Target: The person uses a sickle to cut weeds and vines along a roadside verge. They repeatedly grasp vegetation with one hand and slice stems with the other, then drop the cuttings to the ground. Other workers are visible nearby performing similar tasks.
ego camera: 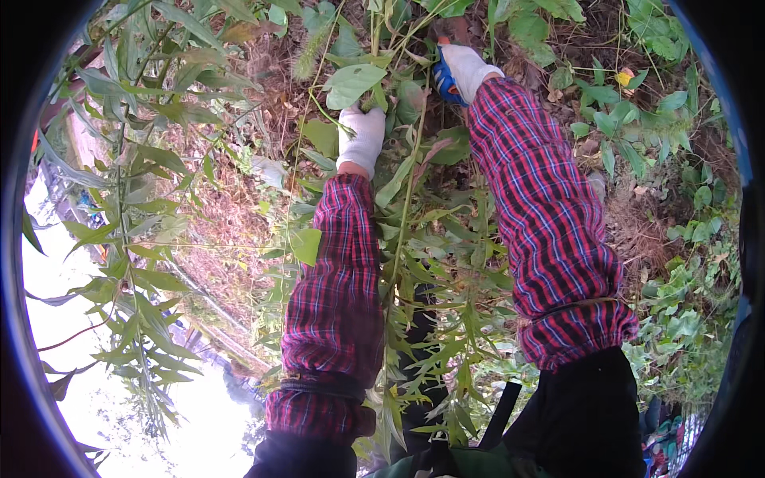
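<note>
My left hand (361, 136), in a white knit glove, is closed around green plant stems. A broad leaf (354, 83) hides part of its fingers. Farther forward and to the right, my right hand (465, 70) wears a white glove with a blue coated palm. It grips an orange-handled tool (443, 40), whose orange shows at both ends of the fist. The tool's working end is lost among shade and leaves, so its kind cannot be told. Red plaid sleeve covers reach up both forearms.
Tall leafy stalks (122, 197) rise on the left, and another long stem (412, 179) runs between my arms. Dry litter (642, 224) and low vines (681, 328) cover the ground at right. A bright drop-off with a pale edging (209, 299) shows lower left.
</note>
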`<control>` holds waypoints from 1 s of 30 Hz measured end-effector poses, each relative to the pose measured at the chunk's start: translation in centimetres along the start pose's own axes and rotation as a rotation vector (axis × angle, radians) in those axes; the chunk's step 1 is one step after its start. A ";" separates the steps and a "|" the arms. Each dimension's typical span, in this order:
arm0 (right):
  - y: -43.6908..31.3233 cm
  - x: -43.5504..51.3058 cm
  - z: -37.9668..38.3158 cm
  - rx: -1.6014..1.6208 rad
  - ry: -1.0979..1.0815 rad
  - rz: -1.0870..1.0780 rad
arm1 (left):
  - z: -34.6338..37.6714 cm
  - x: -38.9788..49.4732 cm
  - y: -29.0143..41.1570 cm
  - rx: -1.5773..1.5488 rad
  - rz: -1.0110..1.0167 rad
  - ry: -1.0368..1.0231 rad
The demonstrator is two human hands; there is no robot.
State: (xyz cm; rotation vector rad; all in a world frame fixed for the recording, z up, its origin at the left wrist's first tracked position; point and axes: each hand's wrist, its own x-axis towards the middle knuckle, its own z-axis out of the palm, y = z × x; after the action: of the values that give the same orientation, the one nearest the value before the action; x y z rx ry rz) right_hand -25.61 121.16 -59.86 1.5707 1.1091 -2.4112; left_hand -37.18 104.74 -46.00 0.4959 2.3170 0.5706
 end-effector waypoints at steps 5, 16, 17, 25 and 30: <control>0.7 -8.4 2.1 -0.115 0.188 0.099 | -0.7 -0.9 2.0 0.083 0.031 0.026; 1.2 -10.5 -0.4 -0.624 0.264 -0.028 | -0.9 -3.0 8.4 0.380 0.158 0.028; 0.4 -10.2 -0.9 -0.865 0.193 -0.197 | -0.6 -2.9 8.7 0.472 0.070 -0.004; -2.5 -8.8 1.5 -1.656 -0.011 -0.354 | -0.5 -3.4 10.2 0.495 0.083 -0.065; 4.5 -25.0 3.7 -0.633 0.226 0.117 | 1.8 -6.7 14.1 0.548 0.145 -0.254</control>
State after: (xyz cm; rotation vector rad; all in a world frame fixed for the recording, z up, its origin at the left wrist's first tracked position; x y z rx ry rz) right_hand -14.68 107.63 -41.00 1.6247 1.5602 -1.5933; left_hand -28.60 113.60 -36.26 0.9377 2.1835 -0.0781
